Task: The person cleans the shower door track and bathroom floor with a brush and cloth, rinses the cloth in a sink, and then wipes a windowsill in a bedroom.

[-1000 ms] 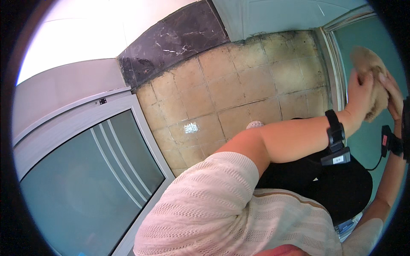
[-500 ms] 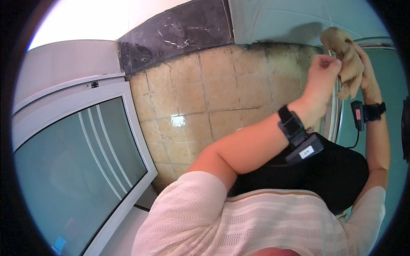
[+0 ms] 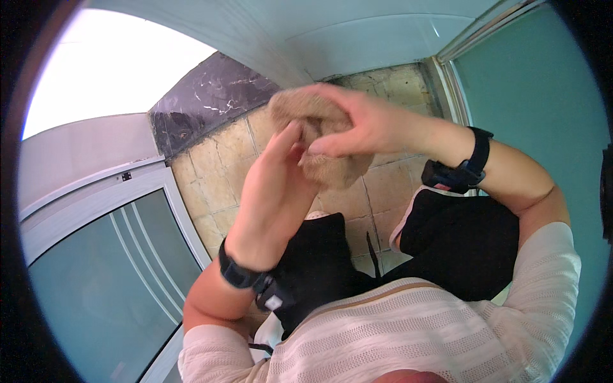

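A tan cloth (image 3: 335,171) is bunched up in front of me, held in the air above the tiled floor. My right hand (image 3: 361,121) grips its upper right part, fingers curled over the top and thumb pressed into the folds. From below, my left hand (image 3: 274,185) has its fingertips pinched into the middle of the same cloth, touching close to the right thumb. Both hands are a little smeared by motion. Folds and fingers hide part of the cloth.
To the left is a white-framed door (image 3: 175,210) with a frosted pane. A dark marble strip (image 3: 211,92) borders the beige tiles (image 3: 217,172). At the right, a metal rail (image 3: 454,89) edges a green glass panel (image 3: 523,96). My black-trousered legs are below.
Both hands and the cloth have moved left from the glass panel's edge to the middle of the view. The cloth, hanging loose before, is now bunched. My view has shifted right.
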A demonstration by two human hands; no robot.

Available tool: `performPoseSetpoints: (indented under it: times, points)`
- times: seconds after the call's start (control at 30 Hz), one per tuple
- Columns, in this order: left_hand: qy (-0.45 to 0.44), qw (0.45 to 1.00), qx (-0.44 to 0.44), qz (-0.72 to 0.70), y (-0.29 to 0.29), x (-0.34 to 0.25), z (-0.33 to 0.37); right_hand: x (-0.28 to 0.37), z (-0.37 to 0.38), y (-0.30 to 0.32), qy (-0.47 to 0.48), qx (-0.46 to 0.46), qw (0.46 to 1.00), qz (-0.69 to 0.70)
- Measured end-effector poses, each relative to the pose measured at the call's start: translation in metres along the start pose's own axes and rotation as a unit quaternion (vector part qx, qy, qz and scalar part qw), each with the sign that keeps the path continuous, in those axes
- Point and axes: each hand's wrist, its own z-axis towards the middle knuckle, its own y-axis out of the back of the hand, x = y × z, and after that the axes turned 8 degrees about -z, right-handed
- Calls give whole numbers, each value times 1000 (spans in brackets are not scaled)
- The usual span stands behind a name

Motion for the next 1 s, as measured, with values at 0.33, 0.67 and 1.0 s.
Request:
performPoseSetpoints:
  times: [0.33, 0.67, 1.0]
  points:
    - [64, 989, -112, 65, -14, 24, -16, -39, -31, 16, -241, 25, 926, 290]
    - [-57, 995, -8, 84, -44, 2, 9, -105, -64, 115, -141, -502, 828, 206]
    - [-63, 995, 19, 72, -42, -12, 3, -158, -6, 133, -362, -477, 789, 138]
